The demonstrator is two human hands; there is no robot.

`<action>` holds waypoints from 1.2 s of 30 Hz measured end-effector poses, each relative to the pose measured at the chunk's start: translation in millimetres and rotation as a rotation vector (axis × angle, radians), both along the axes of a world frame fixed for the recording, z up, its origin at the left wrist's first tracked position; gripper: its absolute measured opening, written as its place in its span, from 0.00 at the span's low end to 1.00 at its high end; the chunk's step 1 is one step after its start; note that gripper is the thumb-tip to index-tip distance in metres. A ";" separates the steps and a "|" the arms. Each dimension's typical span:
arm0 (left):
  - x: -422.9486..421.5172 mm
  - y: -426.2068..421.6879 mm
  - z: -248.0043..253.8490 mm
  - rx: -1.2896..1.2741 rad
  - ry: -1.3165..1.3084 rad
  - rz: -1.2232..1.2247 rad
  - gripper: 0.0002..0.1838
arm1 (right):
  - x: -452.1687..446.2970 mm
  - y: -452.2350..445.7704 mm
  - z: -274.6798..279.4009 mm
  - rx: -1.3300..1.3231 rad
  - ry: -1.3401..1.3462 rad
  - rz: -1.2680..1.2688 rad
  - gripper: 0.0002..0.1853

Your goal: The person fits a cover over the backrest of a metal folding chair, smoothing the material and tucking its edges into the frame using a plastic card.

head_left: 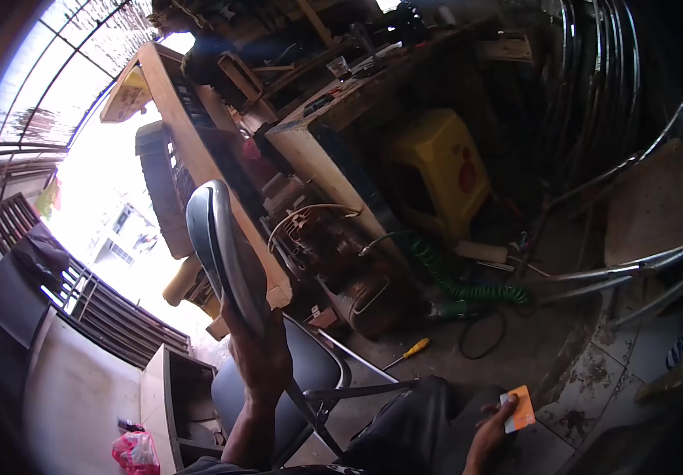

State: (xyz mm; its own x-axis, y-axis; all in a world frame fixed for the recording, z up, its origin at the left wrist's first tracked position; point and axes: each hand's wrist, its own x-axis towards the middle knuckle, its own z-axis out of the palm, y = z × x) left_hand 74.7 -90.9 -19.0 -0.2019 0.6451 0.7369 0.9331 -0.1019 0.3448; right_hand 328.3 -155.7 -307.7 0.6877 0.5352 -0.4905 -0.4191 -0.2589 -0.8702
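Observation:
My left hand (262, 360) is raised and closed around the lower edge of a dark padded chair backrest (218, 245), which I see almost edge-on. Below it is the dark seat (234, 404) of a folding chair with a metal frame; part of the seat is behind my forearm. Low on the right, my right hand (488, 435) pinches an orange and white card (520, 409) between thumb and fingers, beside my dark-clothed leg. What is printed on the card is too small to read.
A yellow-handled screwdriver (416, 348) lies on the floor. Behind it stand a rusty compressor-like machine (341, 253), a coiled green hose (468, 289) and a yellow plastic stool (444, 166). Bent metal tubes (610, 71) and a chair frame (634, 269) stand right. A pink plastic bag (137, 453) sits lower left.

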 end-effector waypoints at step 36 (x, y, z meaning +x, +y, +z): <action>10.8 -15.6 -22.7 0.089 -0.070 0.018 0.26 | -31.3 75.8 75.8 0.186 -0.301 0.473 0.32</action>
